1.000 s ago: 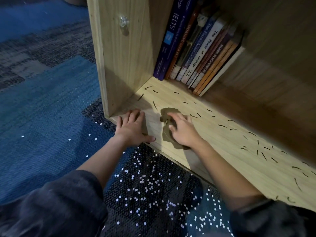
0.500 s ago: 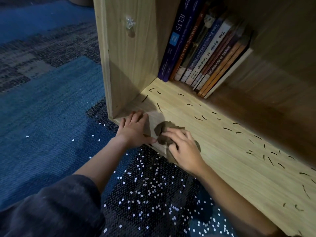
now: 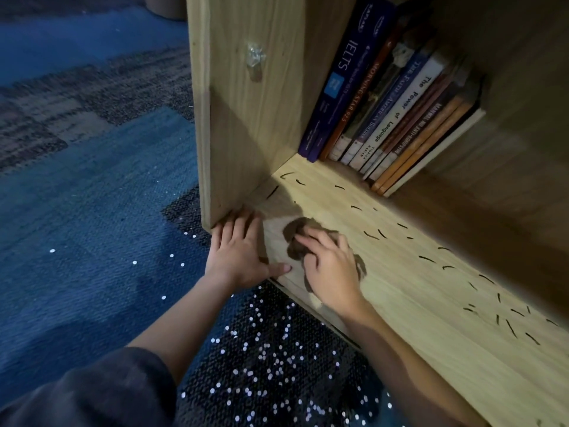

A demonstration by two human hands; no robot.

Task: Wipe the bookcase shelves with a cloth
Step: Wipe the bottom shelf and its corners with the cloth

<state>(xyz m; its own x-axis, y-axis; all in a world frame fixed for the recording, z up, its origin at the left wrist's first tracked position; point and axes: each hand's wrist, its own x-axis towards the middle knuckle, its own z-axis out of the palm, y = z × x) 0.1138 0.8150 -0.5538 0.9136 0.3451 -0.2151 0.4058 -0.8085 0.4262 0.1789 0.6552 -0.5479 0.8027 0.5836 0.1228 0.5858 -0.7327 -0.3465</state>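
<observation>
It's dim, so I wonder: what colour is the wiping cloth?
Dull brown: the cloth is darker than the pale shelf; head view shows it best.

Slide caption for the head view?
Right hand holds a brown cloth on the bottom shelf; left hand rests flat beside it.

Brown cloth (image 3: 294, 239) crumpled on light wooden shelf (image 3: 415, 291), front-left corner.

1. My right hand (image 3: 331, 269) has dragged the cloth (image 3: 295, 238) back across the shelf (image 3: 431, 288), ending nearer my left hand (image 3: 243, 254).
2. The cloth is bunched tighter, with a fold poking out on the side away from my left hand.
</observation>
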